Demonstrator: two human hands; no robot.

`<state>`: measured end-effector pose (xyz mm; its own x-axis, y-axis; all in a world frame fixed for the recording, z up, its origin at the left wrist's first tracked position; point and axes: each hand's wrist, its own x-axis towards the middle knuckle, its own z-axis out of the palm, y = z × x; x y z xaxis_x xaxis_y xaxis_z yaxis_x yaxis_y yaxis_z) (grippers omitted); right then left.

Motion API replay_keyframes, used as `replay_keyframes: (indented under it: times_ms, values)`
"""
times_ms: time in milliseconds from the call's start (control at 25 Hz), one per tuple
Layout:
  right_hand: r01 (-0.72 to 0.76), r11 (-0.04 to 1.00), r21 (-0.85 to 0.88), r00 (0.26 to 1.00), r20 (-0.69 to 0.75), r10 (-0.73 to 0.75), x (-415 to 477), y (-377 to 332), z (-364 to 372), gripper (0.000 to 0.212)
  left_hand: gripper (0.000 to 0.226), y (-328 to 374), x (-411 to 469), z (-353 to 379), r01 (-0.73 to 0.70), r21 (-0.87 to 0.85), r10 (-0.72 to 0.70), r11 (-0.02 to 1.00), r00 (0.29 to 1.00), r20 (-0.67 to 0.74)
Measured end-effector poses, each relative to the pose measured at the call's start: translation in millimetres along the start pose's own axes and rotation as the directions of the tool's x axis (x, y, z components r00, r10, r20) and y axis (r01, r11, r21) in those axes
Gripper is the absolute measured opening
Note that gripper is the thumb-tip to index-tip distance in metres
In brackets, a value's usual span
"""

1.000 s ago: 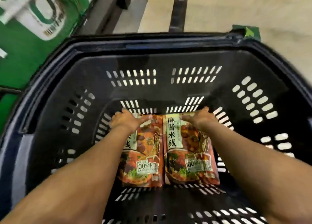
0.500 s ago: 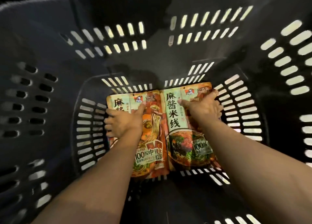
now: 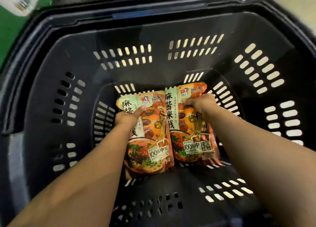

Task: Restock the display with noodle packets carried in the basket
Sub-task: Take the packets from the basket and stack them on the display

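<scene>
Left hand: we close our left hand on the upper part of the left noodle packet, thumb on its printed face.
Right hand: our right hand grips the right noodle packet near its top edge.
Packets: side by side, edges touching (both face up, orange print), down inside the basket.
Surroundings: dark slotted walls ring both packets; a green panel shows beyond the rim at upper left.
In the way: nothing between our hands and the packets.
</scene>
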<state>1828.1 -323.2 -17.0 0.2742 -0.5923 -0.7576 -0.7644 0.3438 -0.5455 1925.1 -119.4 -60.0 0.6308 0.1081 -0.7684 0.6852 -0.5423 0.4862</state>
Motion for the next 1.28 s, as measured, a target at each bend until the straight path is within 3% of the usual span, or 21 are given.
replay_keyframes:
  times_ms: [120,240,320,440,560,720,840,960,1120,1200,1280]
  values:
    - [0.068,0.991,-0.113,0.994,-0.074,-0.077,-9.5,3.5,-2.4,0.036,0.059,1.3,-10.3,-16.1,-0.156,0.233,0.193,0.960,0.971,-0.145]
    - [0.121,0.969,-0.214,0.972,-0.173,-0.159,-21.0,12.0,-1.1,0.035,0.033,3.5,-22.8,-25.5,-0.200,0.305,0.279,0.931,0.929,-0.243]
    - [0.170,0.958,-0.233,0.964,-0.164,-0.211,-34.8,12.6,-0.9,0.031,0.026,8.0,-34.8,-33.0,-0.191,0.323,0.291,0.927,0.910,-0.296]
    - [0.232,0.954,-0.189,0.967,-0.063,-0.248,-69.2,3.1,-9.7,0.024,0.026,17.2,-58.4,-40.2,-0.276,0.331,0.358,0.902,0.908,-0.218]
    - [0.302,0.948,-0.103,0.953,0.016,-0.302,-107.2,-2.1,-27.6,0.014,0.028,19.8,-75.2,-45.6,-0.378,0.217,0.394,0.900,0.918,-0.036]
    - [0.403,0.915,0.017,0.914,0.035,-0.403,-163.3,-0.2,-59.0,0.013,0.029,24.4,-118.7,-67.6,-0.509,0.058,0.504,0.859,0.859,0.084]
    - [0.544,0.839,-0.023,0.838,-0.038,-0.544,-200.3,-9.9,-81.5,0.019,0.029,28.3,-151.7,-97.5,-0.633,-0.014,0.633,0.774,0.774,0.004]
    - [0.724,0.690,-0.014,0.684,-0.116,-0.720,-240.0,-22.1,-98.0,0.003,0.039,33.3,-190.0,-135.8,-0.774,-0.086,0.759,0.627,0.632,-0.157]
    - [0.857,0.513,-0.041,0.500,-0.175,-0.848,-273.8,-47.6,-98.7,0.013,0.022,44.7,-230.7,-175.5,-0.877,-0.101,0.814,0.471,0.476,-0.333]
    - [0.879,0.476,-0.030,0.465,-0.168,-0.869,-276.3,-62.0,-95.8,0.011,0.012,51.3,-237.6,-188.5,-0.885,-0.202,0.808,0.420,0.466,-0.361]
    - [0.873,0.487,0.022,0.485,-0.131,-0.865,-277.0,-78.3,-93.6,0.008,0.020,58.1,-246.4,-203.7,-0.851,-0.332,0.770,0.408,0.516,-0.377]
